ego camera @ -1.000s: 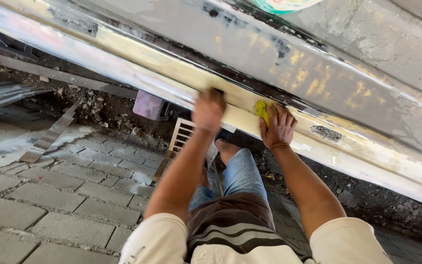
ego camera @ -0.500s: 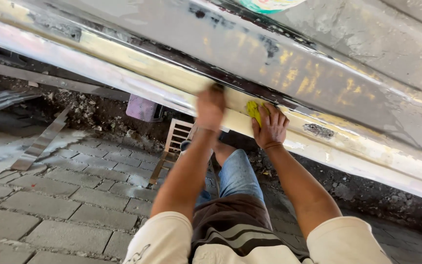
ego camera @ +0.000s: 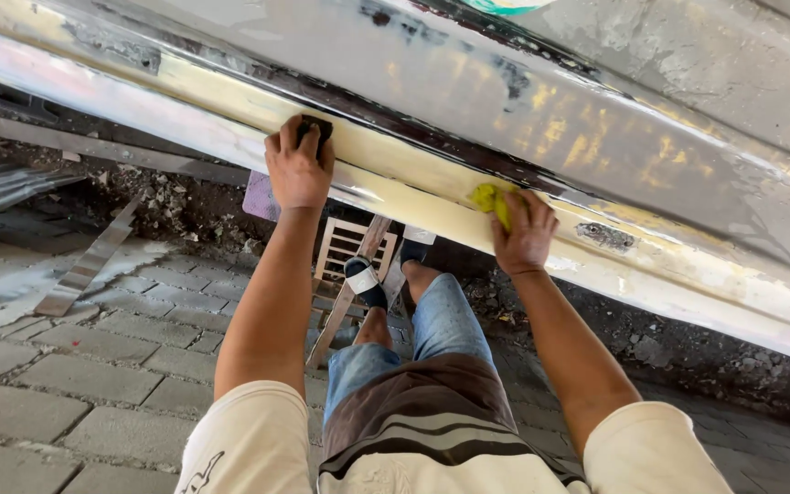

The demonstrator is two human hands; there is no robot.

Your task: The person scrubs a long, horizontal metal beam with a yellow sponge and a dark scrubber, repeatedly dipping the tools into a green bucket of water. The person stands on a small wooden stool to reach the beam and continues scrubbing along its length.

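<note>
On the cream sill strip (ego camera: 395,183): left hand (ego camera: 298,169) has slid further left, fingers clenched on a dark block (ego camera: 314,131); right hand (ego camera: 525,230) stays, gripping a yellow cloth (ego camera: 490,198).

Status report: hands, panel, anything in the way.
Left hand presses dark block on cream strip. Right hand holds yellow pad there. Nothing between them.

You wore cream short-sleeve shirt (ego camera: 432,462), dark graphic on left sleeve (ego camera: 201,467), brown band with pale stripes across front. Faded blue jeans (ego camera: 445,325), knees worn light. Black slide sandal (ego camera: 365,282) with white strap. Forearms bare.
</note>
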